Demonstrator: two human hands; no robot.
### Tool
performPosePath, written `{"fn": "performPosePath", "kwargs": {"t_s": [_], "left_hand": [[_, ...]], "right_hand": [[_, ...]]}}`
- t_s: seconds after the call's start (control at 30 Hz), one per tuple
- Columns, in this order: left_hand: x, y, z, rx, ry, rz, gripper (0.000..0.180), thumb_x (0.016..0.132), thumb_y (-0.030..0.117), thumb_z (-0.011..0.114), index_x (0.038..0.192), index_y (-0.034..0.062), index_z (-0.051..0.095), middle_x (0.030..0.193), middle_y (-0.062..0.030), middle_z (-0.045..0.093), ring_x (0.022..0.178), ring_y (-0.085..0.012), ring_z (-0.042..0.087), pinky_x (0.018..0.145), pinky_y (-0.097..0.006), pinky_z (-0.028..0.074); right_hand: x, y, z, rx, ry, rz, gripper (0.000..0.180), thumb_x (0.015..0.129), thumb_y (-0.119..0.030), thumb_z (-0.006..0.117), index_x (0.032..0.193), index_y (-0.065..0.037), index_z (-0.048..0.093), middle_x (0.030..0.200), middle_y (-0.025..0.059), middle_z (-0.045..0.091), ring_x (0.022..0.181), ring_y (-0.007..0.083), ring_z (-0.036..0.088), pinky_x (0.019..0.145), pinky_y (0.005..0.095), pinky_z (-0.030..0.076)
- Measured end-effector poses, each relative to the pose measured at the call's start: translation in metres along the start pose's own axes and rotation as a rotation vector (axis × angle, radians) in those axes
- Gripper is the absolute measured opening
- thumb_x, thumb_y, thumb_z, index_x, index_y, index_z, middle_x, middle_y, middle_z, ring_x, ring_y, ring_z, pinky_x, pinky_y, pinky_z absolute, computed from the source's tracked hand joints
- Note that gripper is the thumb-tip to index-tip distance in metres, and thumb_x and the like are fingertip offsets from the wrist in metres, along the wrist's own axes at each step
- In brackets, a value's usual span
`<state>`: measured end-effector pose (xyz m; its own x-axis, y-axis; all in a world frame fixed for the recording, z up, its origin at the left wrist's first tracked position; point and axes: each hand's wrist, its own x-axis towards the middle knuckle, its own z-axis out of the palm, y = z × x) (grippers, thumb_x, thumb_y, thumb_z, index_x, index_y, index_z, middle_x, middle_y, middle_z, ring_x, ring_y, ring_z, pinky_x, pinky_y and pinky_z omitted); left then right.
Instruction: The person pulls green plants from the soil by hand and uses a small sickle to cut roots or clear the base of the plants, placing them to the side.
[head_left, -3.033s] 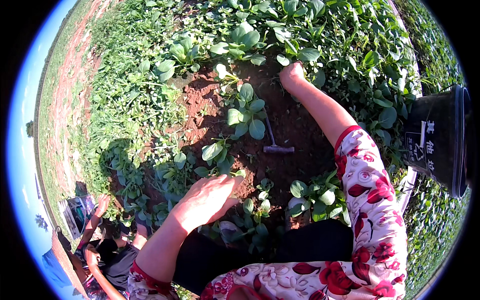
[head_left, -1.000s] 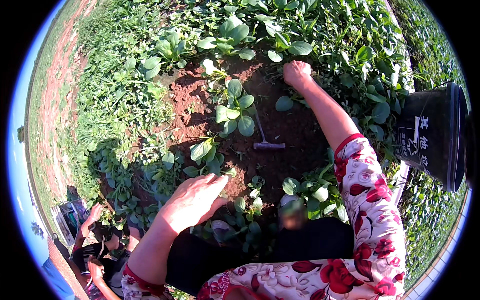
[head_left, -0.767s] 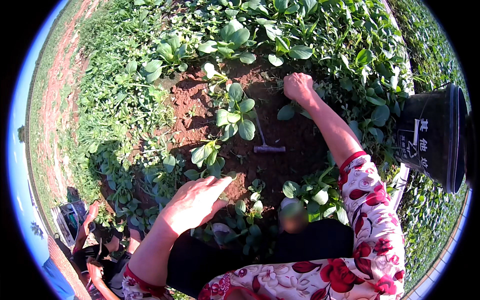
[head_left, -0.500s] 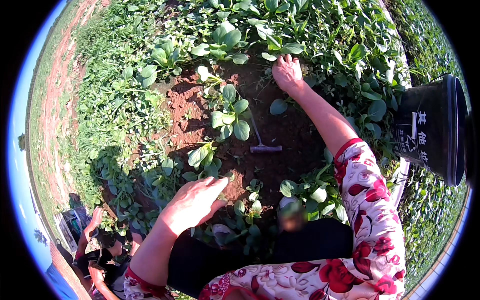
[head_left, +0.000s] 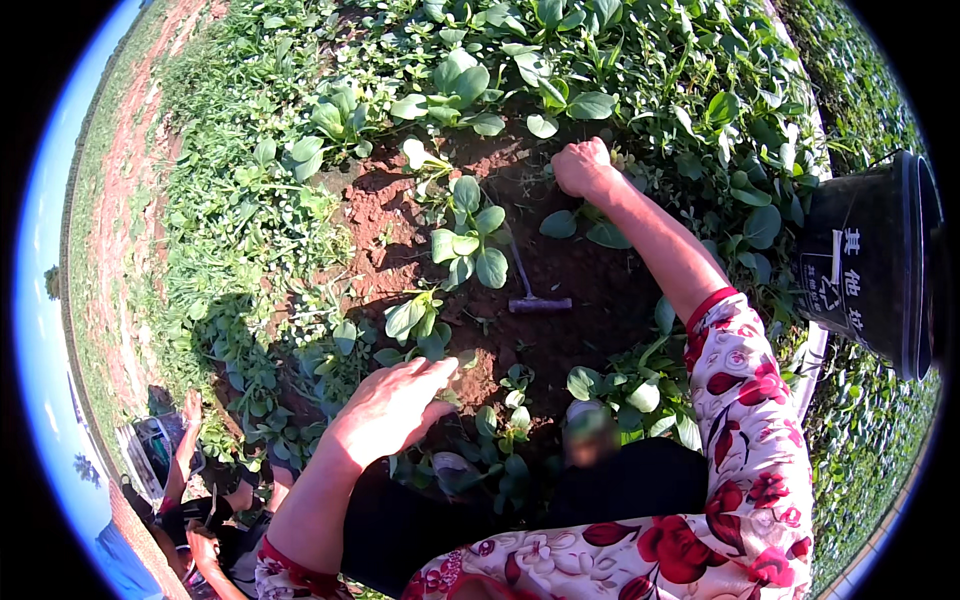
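Observation:
My right hand (head_left: 582, 168) is closed at the far side of a patch of dark soil (head_left: 590, 285), low beside green leaves. Whatever its fingers grip is hidden. My left hand (head_left: 393, 408) hovers over the near side of the patch, fingers stretched out and thumb apart, with nothing in it. Just beyond its fingertips grows a small leafy green plant (head_left: 408, 318). A larger leafy green plant (head_left: 468, 240) stands in the middle, between both hands. Beside it, a hand tool with a T-shaped handle (head_left: 540, 304) lies on the soil, its thin rod partly covered by leaves.
A black bucket (head_left: 865, 265) lies tipped at the right, by the bed's pale edging (head_left: 812, 370). Leafy greens and weeds (head_left: 270, 200) crowd the patch. At the lower left, another person's arm (head_left: 182, 455) reaches beside a crate (head_left: 145, 445). My shoes are close to the plants.
My right hand has drawn slightly nearer and its fingers have curled into a fist. My left hand stays outstretched in nearly the same place. The whole view has shifted slightly.

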<state>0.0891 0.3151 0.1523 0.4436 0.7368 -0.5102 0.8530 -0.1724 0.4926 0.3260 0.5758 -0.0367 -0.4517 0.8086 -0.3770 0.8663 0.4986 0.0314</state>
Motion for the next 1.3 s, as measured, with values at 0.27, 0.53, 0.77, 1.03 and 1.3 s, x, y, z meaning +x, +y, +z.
{"fn": "performPosePath", "kwargs": {"t_s": [0.27, 0.53, 0.77, 1.03, 1.3], "left_hand": [[0.019, 0.0, 0.007, 0.026, -0.079, 0.043, 0.044, 0.084, 0.022, 0.062, 0.121, 0.0017, 0.047, 0.096, -0.0175, 0.057, 0.091, -0.0356, 0.056, 0.08, -0.041, 0.047], [0.013, -0.011, 0.015, 0.037, 0.031, 0.094, 0.047, 0.084, 0.022, 0.062, 0.123, 0.0016, 0.047, 0.101, -0.0182, 0.058, 0.096, -0.0365, 0.056, 0.084, -0.042, 0.047], [0.021, -0.001, 0.009, 0.008, -0.071, 0.05, 0.049, 0.083, 0.022, 0.063, 0.124, 0.0003, 0.047, 0.104, -0.019, 0.058, 0.096, -0.0366, 0.056, 0.085, -0.042, 0.047], [0.02, -0.006, 0.014, 0.033, -0.008, 0.097, 0.048, 0.083, 0.022, 0.063, 0.123, 0.0009, 0.047, 0.098, -0.017, 0.057, 0.09, -0.0353, 0.057, 0.079, -0.041, 0.048], [0.012, -0.007, 0.012, 0.018, -0.02, 0.035, 0.048, 0.083, 0.022, 0.064, 0.125, 0.0041, 0.046, 0.092, -0.0166, 0.056, 0.085, -0.0348, 0.056, 0.077, -0.041, 0.048]], "right_hand": [[0.027, 0.013, 0.031, -0.176, 0.416, 0.098, 0.019, 0.078, -0.014, 0.054, 0.092, -0.005, 0.064, 0.091, 0.0097, 0.062, 0.088, 0.0217, 0.06, 0.075, 0.0359, 0.041], [0.006, -0.008, 0.005, 0.185, -0.005, 0.025, 0.021, 0.079, -0.021, 0.055, 0.09, -0.009, 0.068, 0.097, 0.0137, 0.065, 0.094, 0.026, 0.063, 0.077, 0.0383, 0.045], [-0.003, 0.039, 0.043, -0.081, 0.42, 0.15, 0.019, 0.073, -0.021, 0.058, 0.081, -0.007, 0.068, 0.098, 0.0125, 0.057, 0.099, 0.0278, 0.051, 0.079, 0.0374, 0.04], [-0.006, 0.043, 0.038, -0.265, 0.51, 0.192, 0.025, 0.079, -0.021, 0.055, 0.089, -0.001, 0.067, 0.103, 0.0169, 0.057, 0.099, 0.0313, 0.052, 0.089, 0.0474, 0.034], [-0.063, 0.022, -0.015, -0.117, 0.281, 0.234, 0.02, 0.073, -0.014, 0.059, 0.086, -0.003, 0.068, 0.091, 0.0113, 0.062, 0.093, 0.0267, 0.057, 0.074, 0.0376, 0.043]]}}
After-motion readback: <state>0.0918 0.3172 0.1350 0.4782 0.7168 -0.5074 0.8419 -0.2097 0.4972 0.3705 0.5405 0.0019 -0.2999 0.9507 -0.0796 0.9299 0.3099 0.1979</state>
